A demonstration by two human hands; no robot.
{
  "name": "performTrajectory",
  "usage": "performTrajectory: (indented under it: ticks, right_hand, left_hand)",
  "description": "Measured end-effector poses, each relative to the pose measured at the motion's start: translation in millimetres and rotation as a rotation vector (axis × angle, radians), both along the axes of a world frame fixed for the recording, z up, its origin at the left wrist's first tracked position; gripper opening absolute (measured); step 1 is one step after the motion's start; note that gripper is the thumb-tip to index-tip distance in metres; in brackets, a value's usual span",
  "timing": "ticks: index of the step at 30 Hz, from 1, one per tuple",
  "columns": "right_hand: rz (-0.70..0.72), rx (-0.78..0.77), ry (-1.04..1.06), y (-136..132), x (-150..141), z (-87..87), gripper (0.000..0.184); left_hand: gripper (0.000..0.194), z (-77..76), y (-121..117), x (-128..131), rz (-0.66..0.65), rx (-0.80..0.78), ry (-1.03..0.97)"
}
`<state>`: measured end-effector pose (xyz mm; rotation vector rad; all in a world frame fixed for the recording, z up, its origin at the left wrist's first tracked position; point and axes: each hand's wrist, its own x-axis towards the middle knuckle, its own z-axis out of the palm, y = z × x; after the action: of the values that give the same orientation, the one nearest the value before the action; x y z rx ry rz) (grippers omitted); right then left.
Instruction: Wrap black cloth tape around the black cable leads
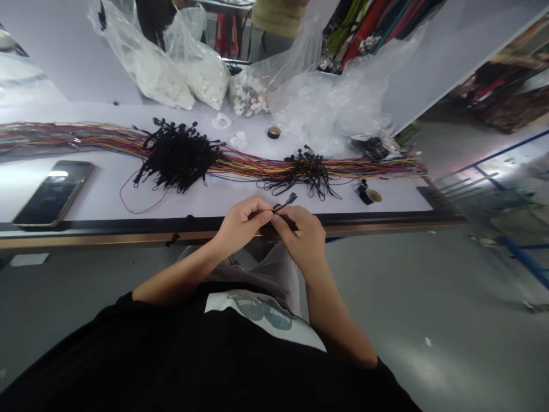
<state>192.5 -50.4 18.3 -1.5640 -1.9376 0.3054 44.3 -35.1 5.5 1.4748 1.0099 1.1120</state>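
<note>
Left hand [242, 223] and right hand [306, 232] pinch the connector's [292, 198] short lead over the bench edge [355, 219], fingertips close, apparently to steady it; wires [257, 167] lie lengthwise beyond, presumably for easy reach.

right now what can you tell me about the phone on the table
The phone lies flat, screen up, slanted on the white tabletop, its near end over the dark edge strip. It is slim with rounded corners, a glassy dark face and a dull gold-grey rim. A pale glare sits near its far end. The wires run beyond it; neither they nor a hand touches it.
</note>
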Motion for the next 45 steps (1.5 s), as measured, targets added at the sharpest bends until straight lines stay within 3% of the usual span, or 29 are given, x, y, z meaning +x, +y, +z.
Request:
performTrajectory:
  ticks: [4, 8, 10, 14, 16, 20, 23, 26, 29, 32, 34, 38, 40, 43, 45]
  right_hand:
    - [0.067, 0.084, -0.133, 1.4, 4.3, 1.6, 0.034]
    - [0.170, 0.246, -0.201, 10.4, 7.2, -3.9, 0.034]
    - [0.237, 0.287, -0.131, 16.4, 6.5, -9.9, 0.031]
    - [0.358, 0.215, 0.206, 24.4, 4.9, -19.8, 0.028]
    - [0.424, 0.139, 0.369, 25.4, 6.3, -19.6, 0.028]
    - [0.494, -0.025, 0.494, 23.5, 10.4, -12.7, 0.031]
    - [0.268, -0.024, 0.594, 20.8, 9.9, -10.0, 0.029]
    - [0.061, 0.026, 0.583, 17.6, 7.1, -7.0, 0.025]
    - [-0.013, 0.042, 0.469, 15.1, 3.1, -1.5, 0.026]
    - [-0.078, 0.018, 0.427, 15.3, -2.7, 1.9, 0.032]
    - [-0.101, -0.022, 0.457, 16.9, -6.6, 1.9, 0.031]
    - [-0.041, -0.197, 0.591, 20.9, -11.0, 0.6, 0.018]
    - [-0.011, -0.247, 0.630, 22.5, -11.7, 0.0, 0.018]
    - [-0.022, -0.192, 0.626, 24.9, -12.0, -2.5, 0.016]
    - [-0.068, -0.104, 0.614, 26.3, -12.1, -5.4, 0.016]
  left_hand:
    - [0.015, -4.3, 2.6, 4.2, -0.079, -0.150, -0.247]
    - [0.038, -4.7, 4.8, 5.2, -0.065, -0.293, -0.428]
    - [0.040, -4.7, 8.2, 3.3, -0.139, -0.401, -0.485]
    - [0.041, -4.9, 16.8, -1.0, -0.472, -0.625, -0.500]
    - [0.041, -5.0, 19.2, 0.2, -0.516, -0.653, -0.502]
    - [0.033, -6.8, 18.5, 7.2, -0.336, -0.566, -0.498]
    - [0.029, -7.4, 15.8, 4.9, -0.164, -0.370, -0.484]
    - [0.021, -4.8, 13.7, -6.2, -0.196, -0.144, -0.316]
    - [0.012, -3.1, 14.6, -13.9, -0.233, -0.009, -0.107]
    - [0.018, -6.6, 18.7, -10.7, -0.057, 0.122, 0.036]
    - [0.018, -9.4, 21.5, -5.8, 0.021, 0.150, 0.089]
    - [0.001, -9.1, 22.8, -0.4, 0.068, 0.107, 0.145]
    - [0.007, -7.5, 21.3, 0.3, 0.103, 0.124, 0.191]
    - [0.007, -7.5, 17.0, 2.9, 0.117, 0.177, 0.182]
    - [0.009, -9.1, 12.7, 5.9, 0.158, 0.131, 0.078]
